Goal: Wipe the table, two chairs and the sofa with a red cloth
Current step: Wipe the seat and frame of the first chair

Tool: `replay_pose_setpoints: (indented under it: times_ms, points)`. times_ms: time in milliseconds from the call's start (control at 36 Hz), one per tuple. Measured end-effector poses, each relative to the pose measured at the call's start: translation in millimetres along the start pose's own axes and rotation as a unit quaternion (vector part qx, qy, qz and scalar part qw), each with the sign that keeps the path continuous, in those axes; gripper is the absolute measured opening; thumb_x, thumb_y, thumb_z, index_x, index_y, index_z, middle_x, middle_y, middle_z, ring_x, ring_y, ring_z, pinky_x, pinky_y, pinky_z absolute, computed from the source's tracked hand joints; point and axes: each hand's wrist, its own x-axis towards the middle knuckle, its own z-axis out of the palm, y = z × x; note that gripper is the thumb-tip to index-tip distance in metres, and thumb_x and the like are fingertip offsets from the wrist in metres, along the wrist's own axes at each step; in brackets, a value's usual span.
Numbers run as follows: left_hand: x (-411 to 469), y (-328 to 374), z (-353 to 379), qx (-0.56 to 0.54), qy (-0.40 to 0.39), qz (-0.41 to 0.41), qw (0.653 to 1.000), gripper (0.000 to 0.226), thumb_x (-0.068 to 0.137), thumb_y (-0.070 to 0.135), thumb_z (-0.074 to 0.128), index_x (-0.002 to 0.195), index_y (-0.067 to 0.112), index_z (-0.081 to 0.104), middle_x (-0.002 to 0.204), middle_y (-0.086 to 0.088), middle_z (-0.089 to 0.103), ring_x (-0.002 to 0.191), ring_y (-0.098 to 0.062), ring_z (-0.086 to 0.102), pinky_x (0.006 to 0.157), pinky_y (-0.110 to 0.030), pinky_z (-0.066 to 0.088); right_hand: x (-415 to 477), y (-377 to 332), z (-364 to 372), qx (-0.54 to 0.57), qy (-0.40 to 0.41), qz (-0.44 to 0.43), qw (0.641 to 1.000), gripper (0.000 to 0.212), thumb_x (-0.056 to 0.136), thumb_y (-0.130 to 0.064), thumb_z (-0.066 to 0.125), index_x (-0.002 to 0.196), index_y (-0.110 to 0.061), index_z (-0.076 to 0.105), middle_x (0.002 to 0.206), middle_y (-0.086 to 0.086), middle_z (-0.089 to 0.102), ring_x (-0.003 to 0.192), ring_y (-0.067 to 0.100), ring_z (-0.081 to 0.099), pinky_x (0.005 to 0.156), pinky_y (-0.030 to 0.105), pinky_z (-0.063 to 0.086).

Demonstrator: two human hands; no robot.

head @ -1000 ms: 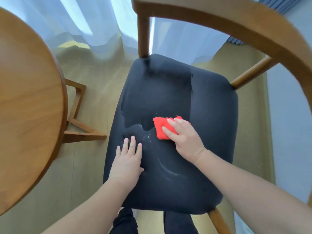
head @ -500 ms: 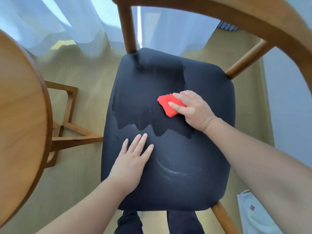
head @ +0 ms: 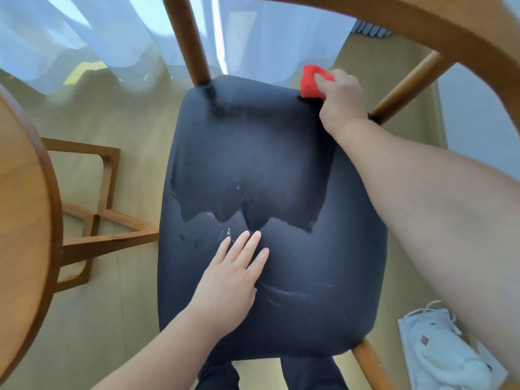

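A: How many things are there?
B: 1 red cloth [head: 311, 80], 1 chair seat [head: 281, 164], 1 table [head: 22, 235] to the left of the seat, & 2 hands.
A: Where's the cloth?
B: At the seat's far right corner, right on the edge, near the right back post [head: 405, 85]. The right hand [head: 342, 94] has its fingers curled over it and squeezes it.
A: Which way does it point?
B: It's scrunched into a lump, so nobody can tell its long side.
A: What about the left hand [head: 233, 277]?
B: It lies flat on the seat's near half. Its fingers are straight and close together, tips toward the far edge. It holds nothing.
A: Any words to read?
B: There's 1 white bag [head: 439, 353] on the floor by the seat's near right corner. It has a tiny red tag, too small to read.
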Motion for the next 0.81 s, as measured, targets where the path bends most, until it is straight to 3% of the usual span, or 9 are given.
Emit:
replay_pose_setpoints:
  times_ms: [83,250,389,472,639,806]
  points:
    - [0,1,2,0.004,0.01,0.006,1.0,0.075,0.061,0.037,0.083,0.129,0.014,0.06,0.141,-0.015,0.048,0.132,-0.03,0.035,0.106,-0.048,0.032,3,-1,-2,0.013,-0.024,0.036,0.999,0.057,0.088,-0.001,0.042,0.142,-0.021,0.045,0.14,0.013,0.043,0.125,0.035,0.039,0.104,0.037,0.033]
    - [3,6,-3,0.003,0.021,0.007,1.0,0.075,0.059,0.036,0.084,0.127,0.013,0.062,0.14,-0.015,0.05,0.131,-0.03,0.033,0.105,-0.049,0.032,-18,11,5,0.056,0.003,-0.025,0.998,0.061,0.085,0.004,0.044,0.141,-0.02,0.049,0.141,0.012,0.046,0.122,0.038,0.042,0.103,0.034,0.031]
    - [4,9,-7,0.0,0.038,0.008,0.999,0.073,0.061,0.035,0.084,0.126,0.012,0.062,0.14,-0.015,0.05,0.131,-0.029,0.034,0.105,-0.049,0.031,-46,12,13,0.067,0.051,-0.066,0.994,0.056,0.075,0.005,0.045,0.126,-0.008,0.063,0.121,0.023,0.059,0.099,0.047,0.054,0.091,0.047,0.047]
    - [3,10,-10,0.002,0.046,0.017,0.999,0.073,0.06,0.034,0.084,0.126,0.011,0.062,0.139,-0.015,0.05,0.131,-0.029,0.034,0.105,-0.048,0.03,-71,15,22,0.062,0.084,-0.079,0.991,0.048,0.079,0.0,0.042,0.12,-0.005,0.066,0.115,0.024,0.062,0.089,0.046,0.058,0.082,0.048,0.051]
    - [0,13,-12,0.004,0.05,0.034,0.998,0.074,0.056,0.033,0.086,0.124,0.011,0.064,0.137,-0.015,0.053,0.128,-0.03,0.042,0.104,-0.048,0.034,-143,14,44,0.053,0.13,-0.087,0.986,0.039,0.088,-0.001,0.044,0.12,-0.004,0.066,0.119,0.023,0.061,0.1,0.042,0.054,0.098,0.046,0.043]
    - [-3,18,-12,0.006,0.031,0.047,0.998,0.077,0.05,0.035,0.088,0.12,0.011,0.067,0.134,-0.015,0.056,0.123,-0.031,0.053,0.101,-0.047,0.04,-230,5,60,0.068,0.148,-0.107,0.981,0.052,0.076,0.015,0.052,0.122,-0.007,0.059,0.12,0.023,0.057,0.103,0.039,0.049,0.094,0.051,0.046]
